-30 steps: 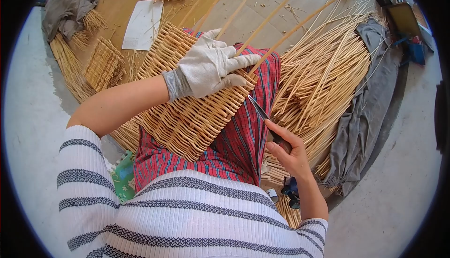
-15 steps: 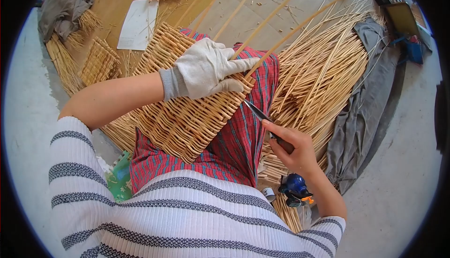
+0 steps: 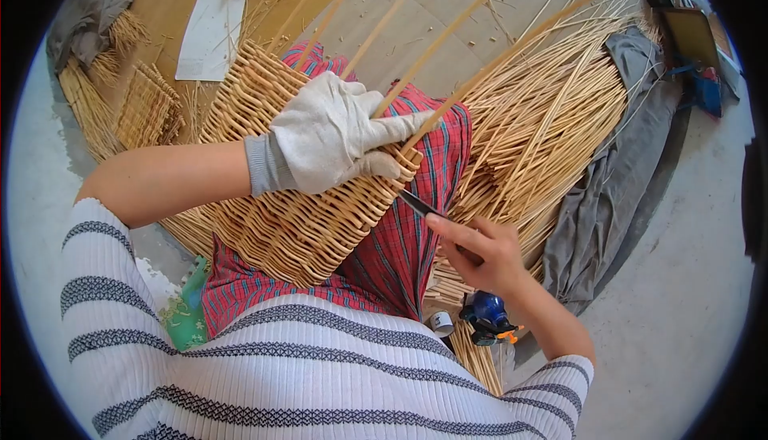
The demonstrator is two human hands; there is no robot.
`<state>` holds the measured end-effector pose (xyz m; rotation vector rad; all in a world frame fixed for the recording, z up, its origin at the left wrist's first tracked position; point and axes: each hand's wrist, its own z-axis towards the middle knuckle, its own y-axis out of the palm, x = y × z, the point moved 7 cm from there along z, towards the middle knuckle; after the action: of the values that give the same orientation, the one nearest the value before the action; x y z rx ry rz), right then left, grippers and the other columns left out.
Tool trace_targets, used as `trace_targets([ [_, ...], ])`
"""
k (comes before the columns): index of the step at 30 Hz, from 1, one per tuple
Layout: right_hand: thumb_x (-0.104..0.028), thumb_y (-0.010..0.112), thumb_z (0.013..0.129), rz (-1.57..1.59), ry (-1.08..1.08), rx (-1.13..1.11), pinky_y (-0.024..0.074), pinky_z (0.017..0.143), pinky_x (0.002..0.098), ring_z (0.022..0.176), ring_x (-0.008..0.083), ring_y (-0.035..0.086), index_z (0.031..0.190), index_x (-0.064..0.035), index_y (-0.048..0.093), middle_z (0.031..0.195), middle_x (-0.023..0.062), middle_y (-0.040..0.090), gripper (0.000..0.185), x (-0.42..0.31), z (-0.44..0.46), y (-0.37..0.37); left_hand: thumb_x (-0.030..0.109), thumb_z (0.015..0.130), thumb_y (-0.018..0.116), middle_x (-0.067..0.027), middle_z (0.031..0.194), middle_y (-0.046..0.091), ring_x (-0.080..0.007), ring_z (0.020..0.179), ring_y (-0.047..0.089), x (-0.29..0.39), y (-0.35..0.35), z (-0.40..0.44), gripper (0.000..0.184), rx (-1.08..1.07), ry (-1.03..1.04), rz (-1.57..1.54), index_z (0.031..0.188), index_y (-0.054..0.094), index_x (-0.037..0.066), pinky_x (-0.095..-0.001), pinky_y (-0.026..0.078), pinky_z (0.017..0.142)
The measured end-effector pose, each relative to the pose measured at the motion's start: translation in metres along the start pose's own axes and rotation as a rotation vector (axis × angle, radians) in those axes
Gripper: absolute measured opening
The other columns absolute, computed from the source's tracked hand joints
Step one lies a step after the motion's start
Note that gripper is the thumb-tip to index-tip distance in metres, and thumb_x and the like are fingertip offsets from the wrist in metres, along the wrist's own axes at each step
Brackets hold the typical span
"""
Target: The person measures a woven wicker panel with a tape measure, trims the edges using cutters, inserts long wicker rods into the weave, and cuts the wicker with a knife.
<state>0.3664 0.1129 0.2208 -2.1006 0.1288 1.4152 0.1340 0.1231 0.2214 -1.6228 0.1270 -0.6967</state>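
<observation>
A woven wicker panel (image 3: 296, 228) lies tilted across my lap, on red checked cloth (image 3: 436, 176). Several long flat stakes (image 3: 436, 46) stick out from its far edge. My left hand (image 3: 332, 132), in a whitish glove, grips the panel near its right corner, the index finger stretched past the outermost stake and the thumb along the edge. Bare fingers of my right hand (image 3: 480, 252) are closed round a pointed knife (image 3: 418, 204). Its tip is at the panel's right edge, just below the left thumb; whether it touches the weave I cannot tell. The palm hides the handle.
To the right a big heap of wicker rods (image 3: 552, 120) lies beside grey cloth (image 3: 600, 176). A blue bottle (image 3: 486, 310) and a small white-sided can (image 3: 441, 324) stand near my right forearm. At the left are a smaller woven piece (image 3: 148, 108) and a white sheet (image 3: 211, 34).
The panel and my left hand have shifted slightly left in view. My right hand has moved a little left and the knife has turned, its tip staying by the panel's edge.
</observation>
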Motion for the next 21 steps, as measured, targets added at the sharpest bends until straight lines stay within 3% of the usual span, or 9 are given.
trace_targets([
  [2,-0.009,0.071,0.092,-0.365,-0.168,0.025,0.0358,0.053,0.0210,0.059,-0.0014,0.040,0.143,-0.0172,0.063,0.094,-0.0042,0.076,0.052,-0.019,0.002,-0.005,0.054,0.083,0.068,-0.0050,0.079,0.051,-0.0244,0.075,0.054,-0.004,0.001,0.001,0.089,-0.011,-0.025,-0.008,0.161,0.037,0.025,-0.0403,0.038,0.075],
  [4,-0.011,0.072,0.092,0.310,0.310,-0.145,0.0335,0.052,0.0207,0.055,0.0002,0.036,0.143,-0.0184,0.063,0.078,-0.0034,0.067,0.052,-0.005,-0.004,0.006,0.054,0.082,0.069,-0.0055,0.080,0.052,-0.0249,0.075,0.054,-0.003,0.000,0.001,0.090,-0.010,-0.020,-0.023,0.161,0.037,0.025,-0.0409,0.038,0.075],
  [6,-0.014,0.072,0.093,0.459,0.356,-0.175,0.0319,0.049,0.0218,0.053,0.0017,0.034,0.143,-0.0182,0.063,0.067,-0.0034,0.054,0.051,0.003,-0.003,0.006,0.053,0.081,0.069,-0.0059,0.080,0.052,-0.0253,0.075,0.054,-0.004,-0.001,0.002,0.091,-0.011,-0.021,-0.042,0.161,0.037,0.025,-0.0416,0.038,0.076],
  [10,-0.013,0.072,0.091,-0.245,0.030,-0.117,0.0373,0.049,0.0246,0.051,0.0037,0.037,0.143,-0.0257,0.064,0.069,0.0042,0.067,0.054,-0.031,0.009,-0.017,0.054,0.081,0.069,-0.0062,0.080,0.052,-0.0257,0.075,0.054,0.001,0.004,0.001,0.091,-0.044,-0.024,-0.032,0.161,0.037,0.025,-0.0418,0.038,0.075],
  [12,-0.012,0.073,0.088,-0.161,0.113,-0.124,0.0428,0.048,0.0283,0.047,0.0085,0.045,0.141,-0.0320,0.065,0.070,0.0056,0.068,0.057,-0.032,0.013,-0.019,0.055,0.082,0.067,-0.0063,0.080,0.051,-0.0257,0.075,0.054,-0.001,-0.003,0.004,0.090,0.005,-0.028,-0.027,0.161,0.036,0.026,-0.0416,0.038,0.075],
  [13,-0.012,0.074,0.088,0.154,0.296,-0.174,0.0435,0.047,0.0291,0.046,0.0108,0.047,0.140,-0.0317,0.065,0.069,0.0048,0.067,0.057,-0.022,0.011,-0.013,0.068,0.091,0.050,-0.0076,0.085,0.059,-0.0249,0.079,0.060,-0.002,0.001,0.004,0.082,-0.084,-0.054,0.037,0.161,0.034,0.029,-0.0408,0.041,0.075],
  [17,-0.010,0.072,0.088,0.559,0.418,-0.260,0.0422,0.047,0.0281,0.047,0.0091,0.045,0.141,-0.0309,0.065,0.069,0.0046,0.065,0.057,0.000,0.008,-0.001,0.067,0.092,0.051,-0.0086,0.085,0.059,-0.0260,0.079,0.060,-0.001,0.001,0.005,0.081,-0.101,-0.056,-0.035,0.161,0.035,0.029,-0.0413,0.041,0.075],
  [19,-0.008,0.071,0.091,-0.498,-0.122,-0.168,0.0364,0.053,0.0215,0.058,0.0005,0.039,0.144,-0.0164,0.062,0.070,-0.0022,0.059,0.054,-0.037,0.016,-0.018,0.067,0.092,0.051,-0.0101,0.085,0.060,-0.0266,0.078,0.060,0.000,0.001,0.005,0.080,-0.106,-0.052,-0.019,0.161,0.036,0.029,-0.0420,0.042,0.074],
  [21,-0.010,0.071,0.091,-0.187,0.048,-0.194,0.0348,0.053,0.0212,0.057,0.0005,0.038,0.145,-0.0165,0.061,0.070,-0.0049,0.057,0.055,-0.026,0.016,-0.013,0.062,0.089,0.057,-0.0078,0.082,0.055,-0.0255,0.077,0.057,0.001,-0.001,0.006,0.081,-0.073,-0.045,-0.035,0.160,0.039,0.027,-0.0417,0.039,0.074],
])
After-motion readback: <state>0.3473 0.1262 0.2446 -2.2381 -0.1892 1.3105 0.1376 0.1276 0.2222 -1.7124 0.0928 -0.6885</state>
